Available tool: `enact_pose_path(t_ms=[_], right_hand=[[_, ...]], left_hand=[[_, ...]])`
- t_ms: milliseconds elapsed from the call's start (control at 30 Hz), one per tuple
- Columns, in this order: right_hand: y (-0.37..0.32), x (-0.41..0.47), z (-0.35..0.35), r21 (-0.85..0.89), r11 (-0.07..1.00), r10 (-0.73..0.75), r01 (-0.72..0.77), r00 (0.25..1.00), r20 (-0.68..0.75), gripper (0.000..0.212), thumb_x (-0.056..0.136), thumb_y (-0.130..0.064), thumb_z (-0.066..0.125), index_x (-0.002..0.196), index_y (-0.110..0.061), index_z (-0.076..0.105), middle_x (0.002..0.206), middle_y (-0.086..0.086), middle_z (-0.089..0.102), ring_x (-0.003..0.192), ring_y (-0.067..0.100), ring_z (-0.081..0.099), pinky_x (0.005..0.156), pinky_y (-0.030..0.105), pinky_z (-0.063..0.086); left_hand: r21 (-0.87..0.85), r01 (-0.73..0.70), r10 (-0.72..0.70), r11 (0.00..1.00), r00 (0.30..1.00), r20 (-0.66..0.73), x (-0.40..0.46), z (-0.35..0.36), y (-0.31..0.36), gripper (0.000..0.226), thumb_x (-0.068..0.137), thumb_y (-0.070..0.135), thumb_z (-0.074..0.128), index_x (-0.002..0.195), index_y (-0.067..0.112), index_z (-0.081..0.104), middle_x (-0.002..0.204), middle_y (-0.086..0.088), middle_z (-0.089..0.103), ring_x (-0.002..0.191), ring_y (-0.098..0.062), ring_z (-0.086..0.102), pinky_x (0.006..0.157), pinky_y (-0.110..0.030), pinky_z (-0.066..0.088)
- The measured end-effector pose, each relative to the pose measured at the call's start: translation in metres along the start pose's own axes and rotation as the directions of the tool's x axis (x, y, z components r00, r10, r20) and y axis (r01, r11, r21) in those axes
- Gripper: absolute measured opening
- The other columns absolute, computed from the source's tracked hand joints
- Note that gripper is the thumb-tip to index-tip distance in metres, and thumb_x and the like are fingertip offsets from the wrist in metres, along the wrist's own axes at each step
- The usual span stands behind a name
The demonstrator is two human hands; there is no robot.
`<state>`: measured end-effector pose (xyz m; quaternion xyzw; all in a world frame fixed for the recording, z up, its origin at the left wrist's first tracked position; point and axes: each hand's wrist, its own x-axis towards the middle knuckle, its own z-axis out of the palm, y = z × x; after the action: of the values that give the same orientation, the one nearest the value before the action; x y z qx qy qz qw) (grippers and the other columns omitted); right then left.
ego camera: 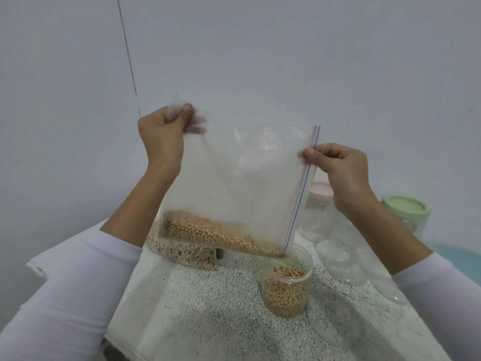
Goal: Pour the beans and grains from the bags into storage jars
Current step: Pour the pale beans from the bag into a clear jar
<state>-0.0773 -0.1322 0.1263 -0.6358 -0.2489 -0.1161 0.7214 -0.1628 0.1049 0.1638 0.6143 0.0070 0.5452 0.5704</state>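
A clear zip bag [242,183] hangs tilted in the air with tan beans [218,234] gathered along its low side. My left hand [161,134] pinches the bag's upper left corner. My right hand [335,168] pinches the zip edge on the right. The bag's lowest corner sits just over the mouth of an open clear jar [286,282], which is more than half full of the same beans. Both forearms wear white sleeves.
Another bag of mixed beans [179,252] lies on the speckled counter [208,308] behind the held bag. To the right stand a pink-lidded jar [318,204], a green-lidded jar [406,212] and clear empty jars [343,256]. A white wall is close behind.
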Motion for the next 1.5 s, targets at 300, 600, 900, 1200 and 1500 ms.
enact_pose_path(t_ms=[300,600,900,1200,1500], right_hand=[[-0.002,-0.001,-0.001,-0.008,1.000,0.003,-0.003,1.000,0.018,0.007,0.083,-0.007,0.069,0.076,-0.010,0.070,0.064,-0.009,0.071,0.066,0.002,0.063,0.073,0.009,0.046],[-0.003,-0.004,0.000,-0.036,0.998,0.045,-0.042,0.996,0.075,0.005,0.083,-0.008,0.070,0.077,-0.009,0.071,0.065,-0.009,0.071,0.065,0.000,0.062,0.075,0.010,0.043],[-0.005,-0.003,-0.003,0.000,1.000,0.014,-0.014,1.000,-0.012,0.007,0.083,-0.008,0.069,0.077,-0.010,0.070,0.065,-0.010,0.071,0.065,0.001,0.062,0.071,0.008,0.043],[-0.003,-0.004,0.001,-0.009,1.000,0.004,-0.004,1.000,0.015,0.009,0.082,-0.006,0.069,0.074,-0.011,0.070,0.064,-0.009,0.071,0.065,0.003,0.063,0.075,0.012,0.048],[-0.003,-0.002,0.003,-0.048,0.999,0.022,-0.019,0.997,0.076,0.007,0.082,-0.007,0.070,0.075,-0.010,0.070,0.063,-0.010,0.070,0.066,0.002,0.063,0.075,0.009,0.047]], left_hand=[[-0.008,-0.017,0.018,1.000,0.999,0.036,0.001,-0.007,0.003,0.017,0.090,0.007,0.063,0.073,0.008,0.067,0.060,0.005,0.069,0.059,-0.017,0.069,0.060,-0.028,0.055],[0.004,-0.003,0.002,1.000,0.992,0.123,0.000,-0.013,0.005,0.015,0.089,0.009,0.064,0.075,0.005,0.067,0.061,0.003,0.070,0.062,-0.018,0.070,0.065,-0.032,0.057],[0.011,-0.025,0.024,1.000,0.999,0.033,0.003,-0.016,0.006,0.017,0.090,0.009,0.064,0.074,0.009,0.068,0.061,0.005,0.070,0.062,-0.017,0.070,0.065,-0.033,0.057],[0.012,-0.015,0.015,1.000,0.998,0.055,0.001,-0.010,0.005,0.018,0.091,0.009,0.062,0.074,0.007,0.067,0.060,0.005,0.069,0.060,-0.016,0.069,0.061,-0.031,0.056],[0.045,-0.006,0.003,0.999,0.996,0.085,-0.002,-0.002,0.003,0.020,0.091,0.009,0.062,0.071,0.008,0.066,0.057,0.006,0.068,0.057,-0.012,0.068,0.061,-0.024,0.053]])
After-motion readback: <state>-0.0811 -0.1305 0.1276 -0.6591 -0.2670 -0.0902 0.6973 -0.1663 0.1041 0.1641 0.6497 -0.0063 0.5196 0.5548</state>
